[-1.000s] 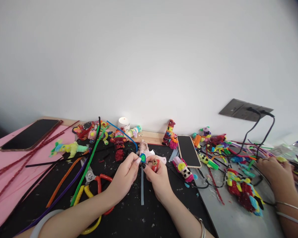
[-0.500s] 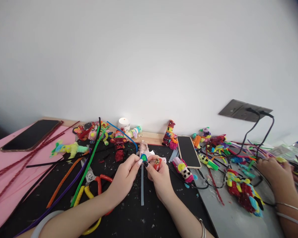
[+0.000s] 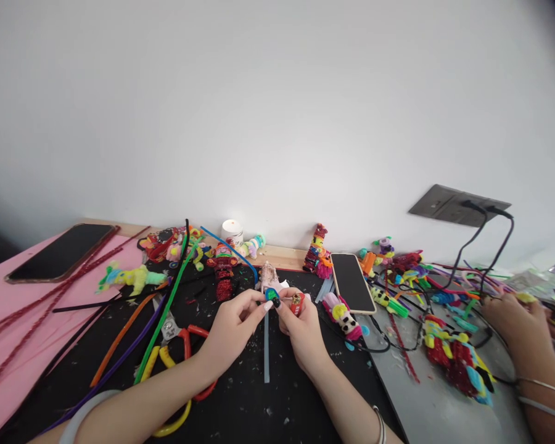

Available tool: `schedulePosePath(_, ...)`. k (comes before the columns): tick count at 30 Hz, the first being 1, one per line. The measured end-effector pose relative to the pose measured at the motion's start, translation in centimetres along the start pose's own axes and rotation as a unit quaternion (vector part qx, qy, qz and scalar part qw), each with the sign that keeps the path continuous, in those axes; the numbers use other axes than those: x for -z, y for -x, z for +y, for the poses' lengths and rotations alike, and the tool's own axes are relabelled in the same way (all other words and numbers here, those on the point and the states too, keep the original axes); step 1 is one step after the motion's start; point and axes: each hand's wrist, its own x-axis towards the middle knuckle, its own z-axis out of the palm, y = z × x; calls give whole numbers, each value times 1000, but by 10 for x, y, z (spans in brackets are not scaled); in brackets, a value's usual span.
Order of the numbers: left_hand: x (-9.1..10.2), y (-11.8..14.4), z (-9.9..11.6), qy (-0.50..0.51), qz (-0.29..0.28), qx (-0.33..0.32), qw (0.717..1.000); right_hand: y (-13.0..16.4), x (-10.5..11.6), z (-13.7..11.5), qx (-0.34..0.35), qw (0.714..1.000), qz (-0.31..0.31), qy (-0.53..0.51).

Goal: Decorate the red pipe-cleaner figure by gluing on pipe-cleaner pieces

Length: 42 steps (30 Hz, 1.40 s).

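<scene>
My left hand [image 3: 239,324] and my right hand [image 3: 300,330] meet above the black mat [image 3: 300,401]. Their fingertips pinch a small blue and green piece [image 3: 271,295] from both sides; it looks like bent pipe cleaner. A small red and gold item [image 3: 296,303] shows at my right fingers; whether it is held or worn I cannot tell. Below the fingers lies a translucent glue stick [image 3: 266,351]. Just behind them is a pale pinkish object [image 3: 269,275], partly hidden. Scissors with red and yellow handles [image 3: 185,345] lie beside my left forearm.
Long pipe cleaners [image 3: 166,308] and a dark phone [image 3: 60,251] lie on the left. Several pipe cleaner figures [image 3: 222,268] line the wall side. A second phone [image 3: 353,282] rests on the right. Another person's hand [image 3: 513,317] is at far right, below a wall socket with cables [image 3: 457,203].
My fingertips have shifted slightly and turned the blue and green piece, which now looks rounder and more covered. The other things lie as before.
</scene>
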Motion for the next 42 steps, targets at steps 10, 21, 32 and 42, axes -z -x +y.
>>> schedulePosePath(10, 3, -5, -5, 139, -13, 22, 990, -4, 9, 3, 20, 993, -9, 116)
schedulePosePath(21, 3, -6, -10, 157, -60, 30, 985, -3, 3, 1, -8, 1000, -25, -16)
schedulePosePath(32, 3, -8, -8, 170, -44, 33, 984, -3, 4, 2, -16, 999, -26, -12)
schedulePosePath(42, 3, -7, -4, 189, -29, 41, 981, -5, 7, -1, -19, 1000, -22, -8)
